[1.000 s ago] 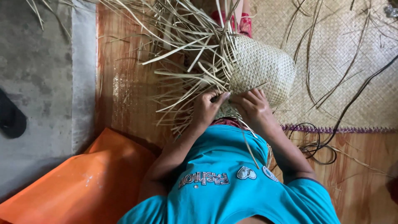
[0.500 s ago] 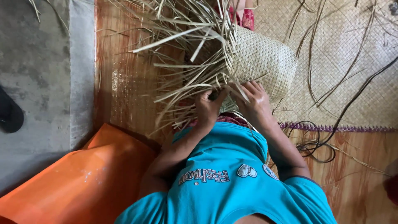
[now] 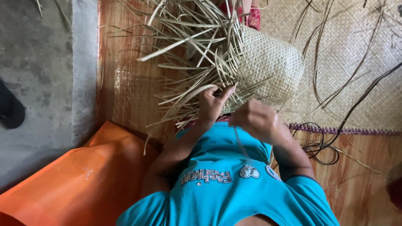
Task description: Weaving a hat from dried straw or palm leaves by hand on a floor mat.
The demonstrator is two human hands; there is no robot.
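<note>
From my remote seat I take the woven basket (image 3: 268,67) as my landmark, and go from the largest things down. Beneath and to the right of the basket lies a broad pale woven mat (image 3: 356,50) with a purple stitched edge, spread over a reddish plank floor (image 3: 125,83); far left of the basket is a grey concrete strip (image 3: 42,83) with a dark sandal (image 3: 10,111) on it, and below-left of the basket a plain orange sheet (image 3: 75,180). The basket itself rests just past the person's lap, and I judge the work well along: its right-hand body is closely plaited into a rounded form, while from its left edge a thick fan of loose straw strips (image 3: 188,46) sticks out unwoven, so the rim or closing part looks not yet done. The left hand (image 3: 211,102) sits at the basket's lower left edge, fingers pinched together on a strip where the weave ends. The right hand (image 3: 255,119) is just below the basket, curled shut on what looks like a thin strip trailing down, though motion blur leaves me unsure. As for packages, labels and signs, I see no package or sign anywhere around the basket; the only lettering is a silvery print with a small round emblem on the turquoise shirt (image 3: 226,184), directly below the basket. A thin black cord (image 3: 322,146) coils on the floor to the basket's lower right.
</note>
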